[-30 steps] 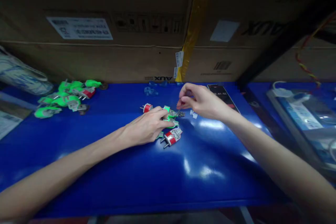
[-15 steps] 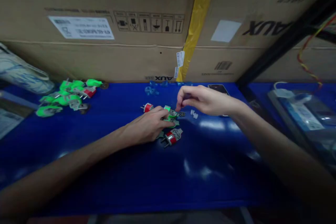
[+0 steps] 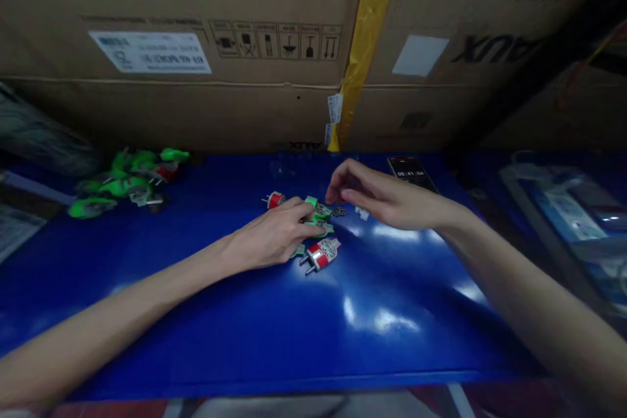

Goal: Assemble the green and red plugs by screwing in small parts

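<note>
My left hand (image 3: 274, 235) lies over the small cluster at mid-table, its fingers closed on a green plug housing (image 3: 321, 210) with its inside showing. Part of that housing is hidden by the fingers. Below it, another green piece (image 3: 321, 228) lies against the fingers. My right hand (image 3: 369, 192) hovers just right of the housing, fingers curled, thumb and fingertips apart, and nothing visible between them. Under it are small dark metal screws (image 3: 339, 211) and white plastic bits (image 3: 362, 213). One red-and-white plug (image 3: 322, 255) lies in front; another red-and-white plug (image 3: 275, 200) sits behind my left hand.
A pile of green plug parts (image 3: 122, 186) is at the left on the blue table (image 3: 274, 333). A phone (image 3: 411, 173) showing a timer lies at back right. Large cardboard boxes (image 3: 220, 111) stand along the back. Clear plastic packaging (image 3: 568, 209) lies at the right.
My right hand has drawn back slightly from the green housing, and its thumb has come apart from the fingers. My left hand stays in place. The scene's lighting has darkened at the back.
</note>
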Demonstrator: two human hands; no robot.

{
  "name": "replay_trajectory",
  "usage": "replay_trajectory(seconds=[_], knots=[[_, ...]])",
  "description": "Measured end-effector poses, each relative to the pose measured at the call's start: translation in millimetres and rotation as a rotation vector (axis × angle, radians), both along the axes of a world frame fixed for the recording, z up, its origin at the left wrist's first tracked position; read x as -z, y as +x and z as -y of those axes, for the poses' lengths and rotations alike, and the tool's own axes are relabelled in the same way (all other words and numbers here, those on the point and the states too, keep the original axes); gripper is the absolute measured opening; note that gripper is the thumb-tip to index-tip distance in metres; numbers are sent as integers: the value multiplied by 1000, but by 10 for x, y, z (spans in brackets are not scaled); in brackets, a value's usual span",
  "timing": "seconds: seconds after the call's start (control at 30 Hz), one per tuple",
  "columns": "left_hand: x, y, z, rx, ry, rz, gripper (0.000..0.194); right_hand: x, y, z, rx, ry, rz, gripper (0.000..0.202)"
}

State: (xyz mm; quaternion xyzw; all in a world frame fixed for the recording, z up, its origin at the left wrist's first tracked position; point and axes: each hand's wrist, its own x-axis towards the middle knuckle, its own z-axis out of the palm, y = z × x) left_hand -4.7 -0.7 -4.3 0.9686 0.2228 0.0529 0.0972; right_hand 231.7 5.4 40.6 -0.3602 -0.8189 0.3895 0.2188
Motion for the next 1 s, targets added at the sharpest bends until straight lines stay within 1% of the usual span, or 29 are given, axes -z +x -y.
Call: replay_trajectory(seconds=[0.07,0.13,0.2,0.3,0.37,0.47,0.53,0.63,0.7,0.73,0.77,0.83,0.9,0.97,1.0], knots=[[-1,2,-4,8,19,-7,37,-64,12,-52,-160,-37,9,11],[6,3,-5,8,27,-10,37,-76,-1,-125,-171,-52,30,10],[16,4,-5,5,29,-3,38,-42,-29,-191,-114,-80,8,11],[27,3,-8,3,34,10,37,39,-69,-228,-30,-161,-87,13],[30,1,-13,4,26,7,36,84,-86,-207,41,-206,-137,14],[30,-1,-19,1,11,6,35,134,-111,-146,184,-241,-179,14],[31,0,-18,4,6,10,35,175,-129,-113,283,-238,-190,14],[34,1,-13,5,8,22,34,246,-155,-88,395,-196,-174,14],[35,1,-9,-1,10,34,34,273,-162,-75,437,-172,-169,13],[34,0,-9,-3,11,34,34,270,-160,-66,435,-161,-168,12],[32,1,-9,0,12,31,35,256,-153,-55,416,-150,-165,11],[26,2,-12,4,12,19,37,190,-123,-33,309,-120,-139,6],[20,5,-16,14,12,-1,39,93,-81,-22,134,-102,-94,2],[15,5,-18,20,10,-14,38,-2,-40,-33,-40,-105,-53,8],[12,4,-18,20,9,-13,38,-40,-25,-48,-102,-97,-23,10]])
